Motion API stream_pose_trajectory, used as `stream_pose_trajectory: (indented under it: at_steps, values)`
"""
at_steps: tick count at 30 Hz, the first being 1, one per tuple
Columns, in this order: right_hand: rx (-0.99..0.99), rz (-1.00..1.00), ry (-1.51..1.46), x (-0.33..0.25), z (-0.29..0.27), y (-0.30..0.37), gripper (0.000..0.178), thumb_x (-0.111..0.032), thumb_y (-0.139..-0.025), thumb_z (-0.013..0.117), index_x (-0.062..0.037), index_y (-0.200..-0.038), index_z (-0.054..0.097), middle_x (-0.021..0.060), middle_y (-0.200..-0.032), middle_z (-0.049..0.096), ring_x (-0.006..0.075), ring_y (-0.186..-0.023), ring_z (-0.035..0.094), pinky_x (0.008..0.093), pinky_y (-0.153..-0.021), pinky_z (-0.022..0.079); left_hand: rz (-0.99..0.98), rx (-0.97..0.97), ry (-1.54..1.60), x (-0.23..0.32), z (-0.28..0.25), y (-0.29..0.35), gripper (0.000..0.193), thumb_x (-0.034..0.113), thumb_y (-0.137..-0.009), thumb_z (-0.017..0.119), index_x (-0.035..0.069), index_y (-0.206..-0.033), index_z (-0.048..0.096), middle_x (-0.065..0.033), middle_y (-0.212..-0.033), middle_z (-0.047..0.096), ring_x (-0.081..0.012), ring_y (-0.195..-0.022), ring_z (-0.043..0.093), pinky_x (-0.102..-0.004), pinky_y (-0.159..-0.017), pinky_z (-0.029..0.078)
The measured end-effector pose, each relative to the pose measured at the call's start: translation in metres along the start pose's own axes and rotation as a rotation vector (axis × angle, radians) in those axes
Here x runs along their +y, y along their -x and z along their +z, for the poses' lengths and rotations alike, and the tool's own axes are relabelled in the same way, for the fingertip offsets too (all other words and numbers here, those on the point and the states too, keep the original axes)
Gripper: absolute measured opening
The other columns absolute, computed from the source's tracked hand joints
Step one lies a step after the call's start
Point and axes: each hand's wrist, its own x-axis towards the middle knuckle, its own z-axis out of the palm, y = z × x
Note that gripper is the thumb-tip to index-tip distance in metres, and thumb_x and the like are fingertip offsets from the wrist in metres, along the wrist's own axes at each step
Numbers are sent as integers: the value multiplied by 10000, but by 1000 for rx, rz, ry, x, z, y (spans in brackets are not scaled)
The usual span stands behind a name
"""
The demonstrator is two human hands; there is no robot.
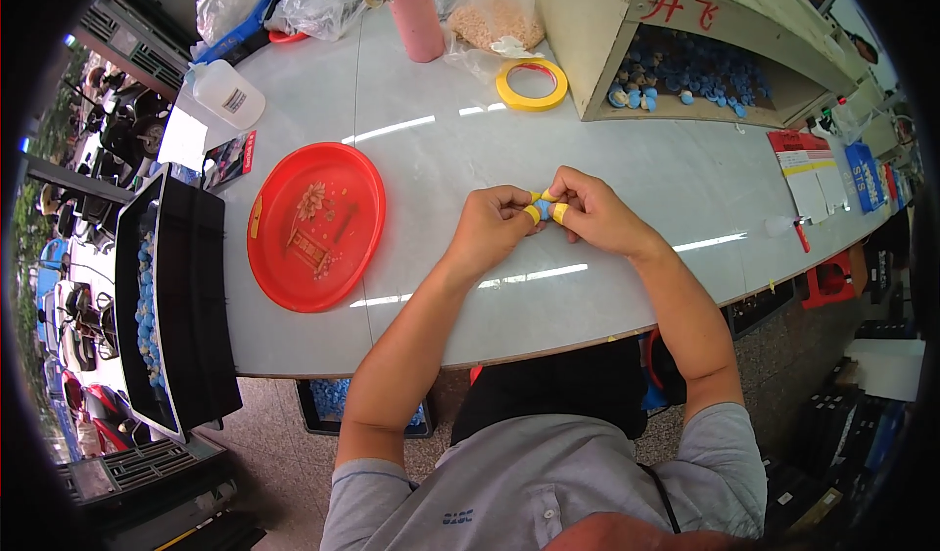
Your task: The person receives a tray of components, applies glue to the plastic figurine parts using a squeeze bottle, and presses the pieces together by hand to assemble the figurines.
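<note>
open tabletop rightward, red tray blocking left

I've got a red round tray flat on the grey tabletop, left side. White jug sits up-left of it. Far side: pink bottle upright, clear bag of tan bits just beside it, then a yellow tape roll near the pale cabinet. I also see a black crate off the left edge, red stool low right.
</note>
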Motion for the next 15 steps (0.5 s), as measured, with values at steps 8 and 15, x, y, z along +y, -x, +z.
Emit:
stream_pose_trajectory:
  at_steps: [8,15]
  values:
    - [-5,-3,2,1,0,-1,80,22,-894,526,-35,-926,480,15,-805,540,53,-636,471,218,-515,412,-1,0,-15,2,0,1,215,-8,-896,617,-141,-1065,607,-161,-991,668,-186,-896,681,-250,-806,566]
    - [-7,12,0,1,0,-1,74,13,-900,529,-34,-925,478,16,-803,538,54,-636,470,222,-520,414,-6,0,0,1,0,1,220,-13,-896,605,-143,-1074,602,-169,-1013,663,-191,-914,678,-254,-816,567]
